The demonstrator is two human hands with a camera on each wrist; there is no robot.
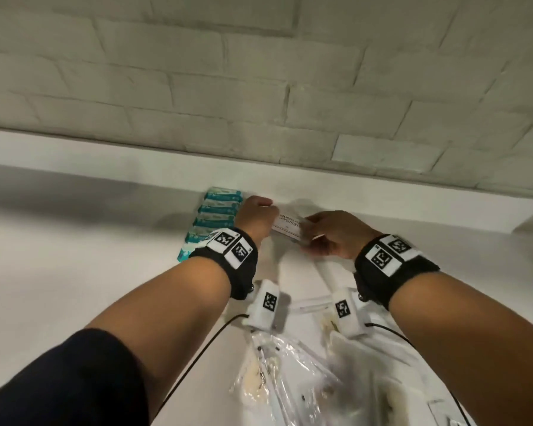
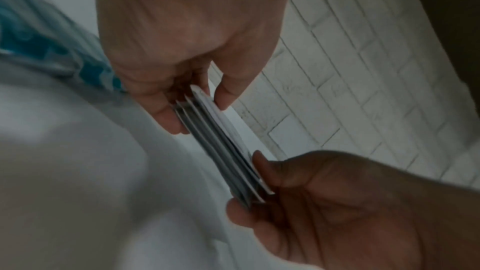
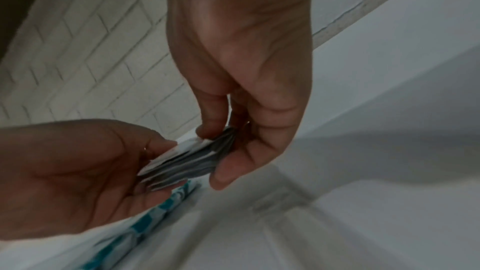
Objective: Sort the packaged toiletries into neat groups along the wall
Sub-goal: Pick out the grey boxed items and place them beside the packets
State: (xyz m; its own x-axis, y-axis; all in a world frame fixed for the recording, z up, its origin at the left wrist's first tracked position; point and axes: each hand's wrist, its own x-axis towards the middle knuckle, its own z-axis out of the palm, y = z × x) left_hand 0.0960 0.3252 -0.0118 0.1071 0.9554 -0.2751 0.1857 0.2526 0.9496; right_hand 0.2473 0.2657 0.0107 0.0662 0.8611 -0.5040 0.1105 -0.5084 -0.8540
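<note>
Head camera: a white brick wall (image 1: 259, 72) runs along the far edge of the white counter (image 1: 59, 272) where I work. Clear plastic packages (image 1: 290, 379) lie heaped at the near edge. A row of teal sachets (image 1: 213, 215) sits lined up against the wall, left of my hands. My left hand (image 1: 254, 216) and right hand (image 1: 336, 233) each pinch one end of a stack of white sachets (image 1: 290, 226), held just above the counter near the wall.
</note>
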